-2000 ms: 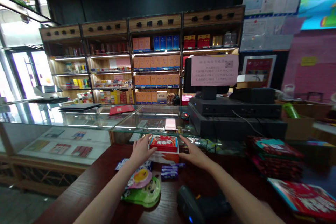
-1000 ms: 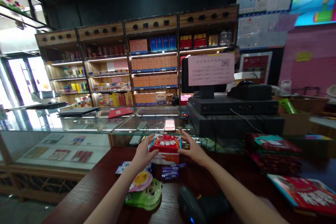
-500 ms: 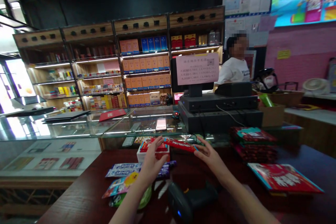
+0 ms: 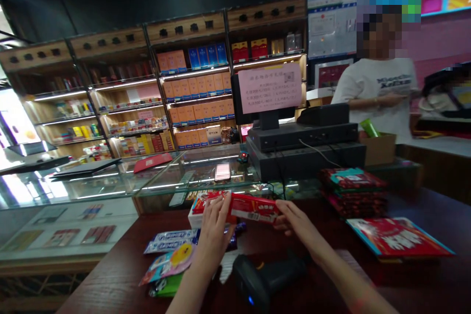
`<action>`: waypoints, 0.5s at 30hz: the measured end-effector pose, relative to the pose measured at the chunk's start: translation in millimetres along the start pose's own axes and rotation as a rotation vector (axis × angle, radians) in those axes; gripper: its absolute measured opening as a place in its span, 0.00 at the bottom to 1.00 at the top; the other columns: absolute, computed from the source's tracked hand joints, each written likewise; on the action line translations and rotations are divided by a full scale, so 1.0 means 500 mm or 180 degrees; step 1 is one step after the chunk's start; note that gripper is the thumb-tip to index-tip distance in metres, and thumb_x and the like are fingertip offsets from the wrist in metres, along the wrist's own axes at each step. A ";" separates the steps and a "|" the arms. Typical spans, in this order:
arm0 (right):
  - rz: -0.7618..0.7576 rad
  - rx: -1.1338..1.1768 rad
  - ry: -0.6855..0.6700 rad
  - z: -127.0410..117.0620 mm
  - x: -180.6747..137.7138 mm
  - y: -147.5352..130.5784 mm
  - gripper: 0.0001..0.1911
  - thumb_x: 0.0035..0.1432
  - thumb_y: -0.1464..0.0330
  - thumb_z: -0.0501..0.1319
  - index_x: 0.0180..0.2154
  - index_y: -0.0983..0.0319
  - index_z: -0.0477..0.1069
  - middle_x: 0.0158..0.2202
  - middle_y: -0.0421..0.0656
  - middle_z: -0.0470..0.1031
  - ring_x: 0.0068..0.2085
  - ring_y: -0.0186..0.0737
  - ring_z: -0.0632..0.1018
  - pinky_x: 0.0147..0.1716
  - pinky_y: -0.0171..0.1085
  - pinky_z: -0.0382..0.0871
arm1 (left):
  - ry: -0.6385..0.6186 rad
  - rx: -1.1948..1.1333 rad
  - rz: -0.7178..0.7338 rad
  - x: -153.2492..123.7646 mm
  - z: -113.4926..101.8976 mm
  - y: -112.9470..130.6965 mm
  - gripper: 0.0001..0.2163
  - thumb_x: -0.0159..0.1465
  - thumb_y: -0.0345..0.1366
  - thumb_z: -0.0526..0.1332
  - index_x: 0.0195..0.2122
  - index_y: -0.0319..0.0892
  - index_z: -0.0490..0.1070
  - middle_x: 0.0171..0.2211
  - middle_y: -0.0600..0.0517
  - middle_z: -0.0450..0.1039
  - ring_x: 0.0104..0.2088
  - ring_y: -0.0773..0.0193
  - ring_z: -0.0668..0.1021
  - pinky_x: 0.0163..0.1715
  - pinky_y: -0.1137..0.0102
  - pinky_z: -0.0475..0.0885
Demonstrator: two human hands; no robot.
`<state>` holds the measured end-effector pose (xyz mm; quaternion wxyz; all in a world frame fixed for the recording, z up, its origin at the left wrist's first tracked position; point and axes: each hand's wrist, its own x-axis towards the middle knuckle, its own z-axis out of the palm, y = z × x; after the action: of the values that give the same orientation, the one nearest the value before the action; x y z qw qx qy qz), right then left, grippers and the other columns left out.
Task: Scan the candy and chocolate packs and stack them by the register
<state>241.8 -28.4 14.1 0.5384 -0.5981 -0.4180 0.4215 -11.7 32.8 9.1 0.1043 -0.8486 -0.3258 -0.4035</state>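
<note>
I hold a flat red packet (image 4: pixel 253 209) with both hands, just above a dark wooden counter (image 4: pixel 121 274). My left hand (image 4: pixel 214 228) is closed on its left end. My right hand (image 4: pixel 296 223) grips its right end with fingers curled round the edge. Right behind the packet stands a white and red box (image 4: pixel 200 208). Purple candy bars (image 4: pixel 235 233) lie below the packet. A black handheld barcode scanner (image 4: pixel 263 277) lies on the counter between my forearms.
Colourful snack bags (image 4: pixel 167 265) lie at the left on the counter. Stacked red packets (image 4: pixel 355 189) and a flat red packet (image 4: pixel 397 238) sit at the right. A black cash register (image 4: pixel 301 149) with a screen stands behind. A person in a white shirt (image 4: pixel 379 93) stands beyond it.
My hands lifted the red packet off the box and carried it right and toward me. My view swung right, and the person in the white shirt came into sight and nearer.
</note>
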 end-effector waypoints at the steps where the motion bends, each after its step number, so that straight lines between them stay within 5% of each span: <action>1: 0.0011 -0.0036 0.0006 0.002 -0.001 0.000 0.30 0.53 0.42 0.56 0.47 0.56 0.69 0.30 0.41 0.79 0.35 0.46 0.83 0.29 0.36 0.65 | -0.0006 0.0079 0.0026 -0.001 0.001 0.000 0.38 0.65 0.27 0.57 0.71 0.52 0.38 0.60 0.44 0.65 0.63 0.51 0.67 0.64 0.45 0.57; 9: -0.0011 -0.0089 0.0004 0.015 -0.004 0.002 0.29 0.52 0.42 0.57 0.46 0.55 0.70 0.28 0.39 0.78 0.33 0.45 0.83 0.26 0.35 0.63 | 0.0100 0.0367 0.0010 -0.001 0.002 0.005 0.37 0.67 0.32 0.57 0.71 0.54 0.37 0.54 0.44 0.66 0.56 0.50 0.70 0.60 0.45 0.63; 15: -0.0071 -0.0106 0.0028 0.006 -0.006 -0.002 0.30 0.53 0.43 0.57 0.48 0.56 0.69 0.30 0.41 0.80 0.35 0.46 0.83 0.29 0.37 0.65 | 0.0121 0.0465 0.0081 -0.001 -0.007 0.001 0.38 0.64 0.35 0.62 0.71 0.51 0.41 0.51 0.46 0.68 0.53 0.53 0.72 0.63 0.46 0.59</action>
<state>238.1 -30.1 15.2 0.5348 -0.6041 -0.4293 0.4059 -13.9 30.6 11.3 0.1772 -0.8350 -0.3416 -0.3934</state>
